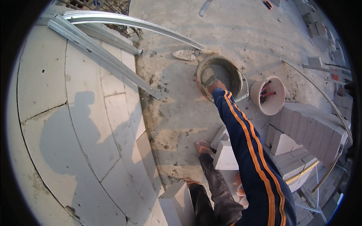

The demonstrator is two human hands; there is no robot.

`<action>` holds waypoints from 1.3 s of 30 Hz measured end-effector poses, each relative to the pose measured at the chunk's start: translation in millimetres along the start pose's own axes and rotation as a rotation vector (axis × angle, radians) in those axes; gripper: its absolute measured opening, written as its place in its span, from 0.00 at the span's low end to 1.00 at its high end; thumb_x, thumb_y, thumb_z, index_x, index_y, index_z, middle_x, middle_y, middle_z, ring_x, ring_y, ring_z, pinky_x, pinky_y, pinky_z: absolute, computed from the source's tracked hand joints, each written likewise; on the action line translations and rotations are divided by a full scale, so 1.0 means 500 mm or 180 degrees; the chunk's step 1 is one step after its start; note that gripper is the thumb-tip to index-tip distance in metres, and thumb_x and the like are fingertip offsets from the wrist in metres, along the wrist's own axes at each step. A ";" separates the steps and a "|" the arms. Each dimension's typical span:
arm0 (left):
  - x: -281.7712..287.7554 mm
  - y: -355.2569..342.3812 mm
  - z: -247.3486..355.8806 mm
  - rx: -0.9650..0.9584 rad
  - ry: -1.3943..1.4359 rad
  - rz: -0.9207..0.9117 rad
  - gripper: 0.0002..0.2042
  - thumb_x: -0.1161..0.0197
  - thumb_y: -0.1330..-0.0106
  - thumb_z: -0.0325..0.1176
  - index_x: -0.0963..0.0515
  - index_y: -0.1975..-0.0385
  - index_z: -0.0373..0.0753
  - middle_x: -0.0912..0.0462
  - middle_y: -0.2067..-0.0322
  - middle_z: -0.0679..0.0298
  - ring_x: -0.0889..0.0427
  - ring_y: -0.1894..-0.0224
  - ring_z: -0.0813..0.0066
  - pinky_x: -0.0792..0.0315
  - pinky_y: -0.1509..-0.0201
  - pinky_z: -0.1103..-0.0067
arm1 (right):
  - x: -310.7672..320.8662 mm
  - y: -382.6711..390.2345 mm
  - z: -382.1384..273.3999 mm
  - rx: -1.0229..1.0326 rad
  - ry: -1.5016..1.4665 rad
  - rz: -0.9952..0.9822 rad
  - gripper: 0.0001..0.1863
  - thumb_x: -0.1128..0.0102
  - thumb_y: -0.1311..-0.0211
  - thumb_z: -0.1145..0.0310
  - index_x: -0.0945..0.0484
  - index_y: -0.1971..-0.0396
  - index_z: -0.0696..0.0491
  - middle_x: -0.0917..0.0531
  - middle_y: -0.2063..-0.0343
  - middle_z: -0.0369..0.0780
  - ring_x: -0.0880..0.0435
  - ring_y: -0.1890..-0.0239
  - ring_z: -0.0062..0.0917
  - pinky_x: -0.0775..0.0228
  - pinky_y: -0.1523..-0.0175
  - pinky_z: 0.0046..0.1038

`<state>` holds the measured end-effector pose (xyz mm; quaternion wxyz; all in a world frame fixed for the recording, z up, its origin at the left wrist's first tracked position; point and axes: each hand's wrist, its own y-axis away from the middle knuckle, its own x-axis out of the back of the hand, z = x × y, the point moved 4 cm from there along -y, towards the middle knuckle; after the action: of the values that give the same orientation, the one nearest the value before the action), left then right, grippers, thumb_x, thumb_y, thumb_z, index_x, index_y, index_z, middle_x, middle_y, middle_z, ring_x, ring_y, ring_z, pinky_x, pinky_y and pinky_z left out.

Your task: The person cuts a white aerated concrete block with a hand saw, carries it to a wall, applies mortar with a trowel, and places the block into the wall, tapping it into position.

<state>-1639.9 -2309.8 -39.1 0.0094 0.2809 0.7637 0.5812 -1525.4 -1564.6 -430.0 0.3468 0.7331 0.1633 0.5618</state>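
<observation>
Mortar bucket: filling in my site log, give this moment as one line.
right hand | holds trowel | inside mortar bucket | left hand not visible | tool bucket beside

1. A wall of large pale blocks [75, 124] fills the left side, its joints curving with the lens.
2. Long metal rails [113, 22] lie across the wall's top.
3. The dusty concrete floor [233, 26] spreads beyond, lit by strong sun.
4. A person's shadow [71, 139] falls on the blocks.
5. Stacked pale blocks [309, 128] stand at right.
6. Loose block pieces [226, 154] lie on the floor.
</observation>
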 end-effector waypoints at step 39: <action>-0.194 0.129 -0.431 -0.0332 0.1231 0.1149 0.42 0.27 0.56 0.51 0.40 0.40 0.46 0.19 0.50 0.52 0.15 0.51 0.50 0.25 0.49 0.56 | 0.090 1.496 0.031 0.3163 -0.1602 0.0565 0.21 0.31 0.39 0.63 0.22 0.54 0.64 0.23 0.79 0.39 0.25 0.77 0.24 0.32 0.69 0.29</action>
<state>-1604.9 -2531.9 58.2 -0.2260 0.2955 0.6578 0.6549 -1609.3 -2069.7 117.6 -0.0605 0.9306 0.2581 0.2522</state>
